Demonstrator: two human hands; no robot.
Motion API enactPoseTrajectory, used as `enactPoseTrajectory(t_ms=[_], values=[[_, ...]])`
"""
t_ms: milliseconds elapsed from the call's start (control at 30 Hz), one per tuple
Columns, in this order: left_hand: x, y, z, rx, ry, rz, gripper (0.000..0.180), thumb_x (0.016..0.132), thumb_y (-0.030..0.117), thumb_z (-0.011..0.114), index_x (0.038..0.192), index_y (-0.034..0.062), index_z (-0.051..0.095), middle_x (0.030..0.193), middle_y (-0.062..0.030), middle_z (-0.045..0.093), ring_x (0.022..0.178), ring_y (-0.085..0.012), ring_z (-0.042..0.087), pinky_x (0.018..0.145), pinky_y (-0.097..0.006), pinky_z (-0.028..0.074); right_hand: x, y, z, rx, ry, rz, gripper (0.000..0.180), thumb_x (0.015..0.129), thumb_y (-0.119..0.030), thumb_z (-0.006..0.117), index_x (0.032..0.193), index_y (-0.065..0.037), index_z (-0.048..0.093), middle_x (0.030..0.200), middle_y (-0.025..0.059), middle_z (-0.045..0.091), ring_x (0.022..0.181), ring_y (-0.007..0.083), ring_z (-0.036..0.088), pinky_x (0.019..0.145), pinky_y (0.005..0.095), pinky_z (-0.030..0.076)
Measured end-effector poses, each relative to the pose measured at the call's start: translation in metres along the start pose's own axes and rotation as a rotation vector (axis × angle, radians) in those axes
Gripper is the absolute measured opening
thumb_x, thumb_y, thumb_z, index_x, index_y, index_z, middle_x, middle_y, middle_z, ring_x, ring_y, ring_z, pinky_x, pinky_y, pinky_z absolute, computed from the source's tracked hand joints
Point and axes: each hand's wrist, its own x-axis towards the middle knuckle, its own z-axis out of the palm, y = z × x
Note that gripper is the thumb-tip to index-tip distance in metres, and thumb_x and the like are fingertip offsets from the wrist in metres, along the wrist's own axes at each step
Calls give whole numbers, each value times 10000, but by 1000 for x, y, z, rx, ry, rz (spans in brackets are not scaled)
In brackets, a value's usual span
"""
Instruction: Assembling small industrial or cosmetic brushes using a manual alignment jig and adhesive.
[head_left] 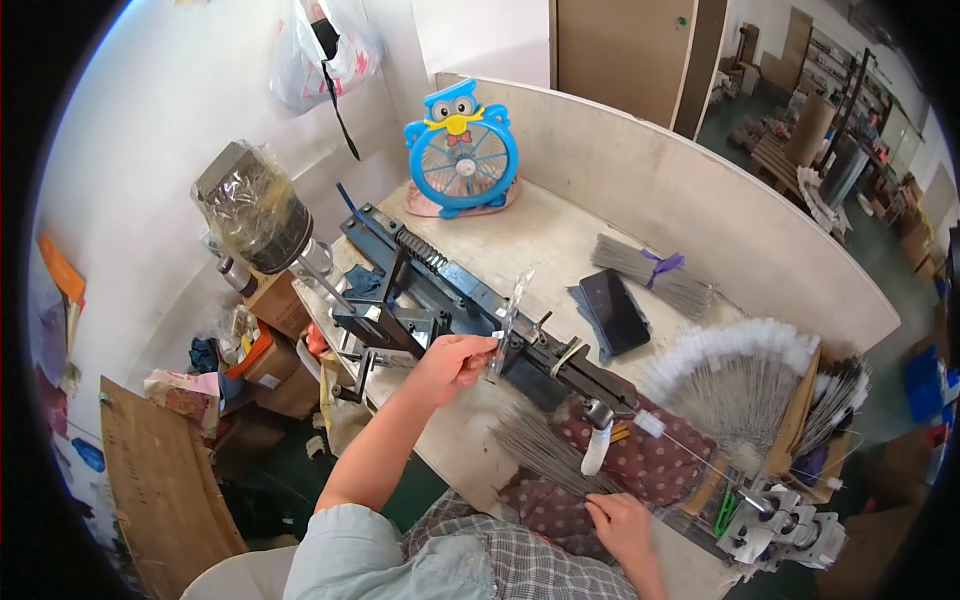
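Head view: left hand (452,362) pinches clear bristle strip (508,322); right hand (622,524) rests on thin wires (540,452)

Fan (461,150): bright blue, owl-shaped, yellow beak, at 12 o'clock. Machine (470,300): dark blue frame, centre. Phone (614,310): black, 2 o'clock of centre. Wire bundle (650,270): grey, purple tie. Brushes (735,350): white tufts, 3 o'clock. Cloth (660,460): maroon, pale dots. Shirt (490,560): grey-white check, 6 o'clock.

Thin clear strip (510,318), upright over blue machine (470,300)
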Motion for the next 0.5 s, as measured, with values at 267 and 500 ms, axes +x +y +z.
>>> enactPoseTrajectory(t_ms=[267,500], values=[[2,4,11,-257,-120,-232,278,886,235,534,637,127,476,527,78,372,394,-44,264,413,-213,195,0,3,-2,35,6,25,100,738,-135,669,816,-73,678,745,60,653,693,236,612,637,336,487],[3,0,3,-291,-135,-195,257,876,223,559,649,109,515,530,68,380,395,-41,281,401,-216,201,-8,12,-36,-80,287,144,101,729,-75,657,821,-34,666,755,95,648,686,283,593,651,365,475]])
